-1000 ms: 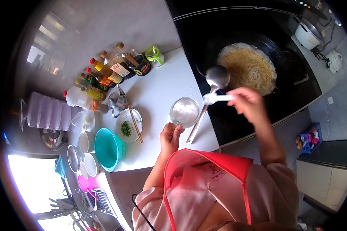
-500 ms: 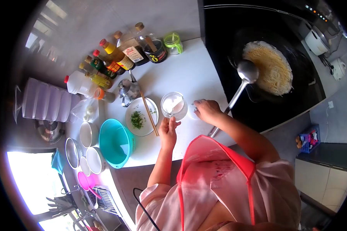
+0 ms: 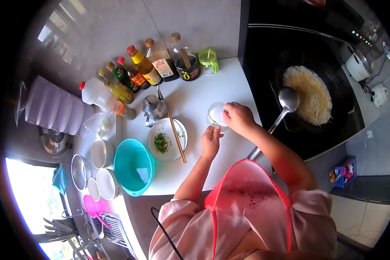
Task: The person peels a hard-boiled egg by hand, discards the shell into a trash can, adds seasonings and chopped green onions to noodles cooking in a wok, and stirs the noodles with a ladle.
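Clasping a glass jar (image 3: pixel 213 114) in our left hand (image 3: pixel 210 141), we pinch a whitish disc (image 3: pixel 224 118) at its mouth with our right hand (image 3: pixel 239 117). The jar is over the white counter (image 3: pixel 195 97), between a plate (image 3: pixel 172 152) and a ladle (image 3: pixel 289 99).

Passable counter (image 3: pixel 223 86) at twelve o'clock from the glass jar (image 3: pixel 211 116), up to the green-lidded jar (image 3: pixel 209 63). Left hand (image 3: pixel 211 141) blocks six, right hand (image 3: pixel 239 118) three, ladle handle (image 3: pixel 255 152) four, chopsticks (image 3: pixel 176 136) (laid across the plate (image 3: pixel 169 156)) eight.
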Demonstrator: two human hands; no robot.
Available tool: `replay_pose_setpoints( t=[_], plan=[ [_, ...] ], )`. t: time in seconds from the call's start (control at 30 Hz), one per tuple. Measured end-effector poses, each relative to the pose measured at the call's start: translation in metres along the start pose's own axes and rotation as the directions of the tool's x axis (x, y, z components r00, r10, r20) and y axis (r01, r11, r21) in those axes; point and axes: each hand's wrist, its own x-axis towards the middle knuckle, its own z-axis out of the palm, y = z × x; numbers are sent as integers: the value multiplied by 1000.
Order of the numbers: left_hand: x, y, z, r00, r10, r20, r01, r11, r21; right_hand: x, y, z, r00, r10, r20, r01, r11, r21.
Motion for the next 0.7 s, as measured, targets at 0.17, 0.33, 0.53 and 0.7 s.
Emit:
replay_pose_setpoints(
  t=[0.17, 0.33, 0.53, 0.7],
  plan=[
    [39, 8, 28, 999, -4, 54, 2, 1000, 29, 25, 14, -9, 998, 18, -59, -19, 1000, -19],
    [83, 24, 61, 997, 45, 57, -42, 997, -61, 9, 24, -31, 963, -9, -271, 31, 997, 77],
    [168, -18, 91, 998, 24, 54, -20, 997, -70, -83, 22, -76, 973, 10, 229, -123, 864, 487],
    [214, -33, 100, 998, 42, -36, -41, 999, 32, -154, 57, -89, 914, 81, 397, -269, 855, 443]
  ],
)
